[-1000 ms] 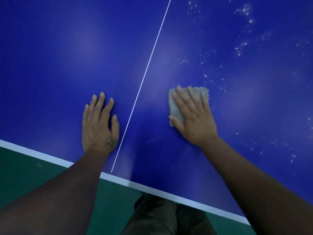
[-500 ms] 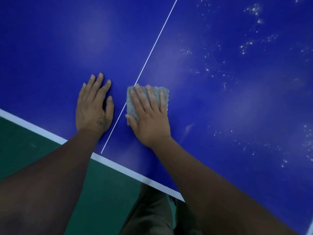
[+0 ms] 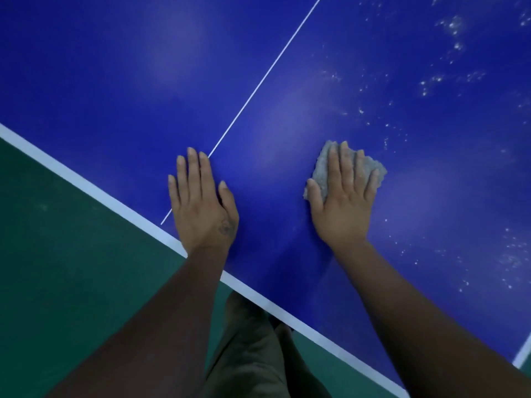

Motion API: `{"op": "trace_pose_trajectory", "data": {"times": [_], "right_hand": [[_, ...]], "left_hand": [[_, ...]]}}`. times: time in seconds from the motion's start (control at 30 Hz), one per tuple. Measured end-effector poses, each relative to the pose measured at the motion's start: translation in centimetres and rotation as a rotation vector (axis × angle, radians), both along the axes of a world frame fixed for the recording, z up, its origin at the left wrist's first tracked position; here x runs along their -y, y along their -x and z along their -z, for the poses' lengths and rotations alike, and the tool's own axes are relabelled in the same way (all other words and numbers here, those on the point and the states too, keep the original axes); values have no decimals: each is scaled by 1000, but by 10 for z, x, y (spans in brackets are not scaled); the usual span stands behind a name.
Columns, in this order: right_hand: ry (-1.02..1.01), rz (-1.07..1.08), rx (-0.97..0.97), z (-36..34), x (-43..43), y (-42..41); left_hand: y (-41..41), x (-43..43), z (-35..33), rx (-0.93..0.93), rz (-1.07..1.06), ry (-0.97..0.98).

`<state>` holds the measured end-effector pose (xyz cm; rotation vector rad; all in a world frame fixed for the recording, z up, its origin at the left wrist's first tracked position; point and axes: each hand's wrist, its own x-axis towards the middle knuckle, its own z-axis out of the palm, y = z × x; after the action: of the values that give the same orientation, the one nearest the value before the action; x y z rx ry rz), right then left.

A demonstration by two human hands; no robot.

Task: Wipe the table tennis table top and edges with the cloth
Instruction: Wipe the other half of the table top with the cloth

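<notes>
The right hand [image 3: 343, 201] lies flat with fingers spread on a grey cloth [image 3: 321, 175], pressing it onto the blue table tennis table [image 3: 115, 81] just right of the thin white centre line [image 3: 267, 71]. The left hand [image 3: 202, 205] is empty, palm down and fingers together, braced on the table near the white end line [image 3: 86, 183], covering the near stretch of the centre line.

White specks [image 3: 448, 35] scatter across the surface to the right and far right of the cloth, so the wipe is best carried that way. Good practice seems to be an even, flat palm so the whole cloth stays in contact, overlapping strokes, and sweeping the specks toward an edge, not scattering them. The left hand serves well as a steadying prop for the far reach. The edges look not yet wiped.
</notes>
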<state>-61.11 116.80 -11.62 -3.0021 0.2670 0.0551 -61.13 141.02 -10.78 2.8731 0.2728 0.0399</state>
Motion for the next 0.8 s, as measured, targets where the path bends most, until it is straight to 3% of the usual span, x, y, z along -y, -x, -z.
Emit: {"op": "trace_pose_trajectory", "data": {"times": [0.07, 0.23, 0.43, 0.63, 0.8], "right_hand": [[-47, 47, -6, -1, -40, -7], [-112, -310, 22, 0, -108, 8], [-87, -500, 19, 0, -14, 40], [8, -212, -23, -5, 98, 49], [-27, 175, -69, -6, 36, 27]], "left_hand": [[-3, -5, 6, 23, -3, -23], [-4, -5, 11, 59, 6, -8], [-3, -4, 11, 77, -9, -31], [-3, -4, 11, 65, 0, -57], [-3, -4, 12, 64, -4, -69]]}}
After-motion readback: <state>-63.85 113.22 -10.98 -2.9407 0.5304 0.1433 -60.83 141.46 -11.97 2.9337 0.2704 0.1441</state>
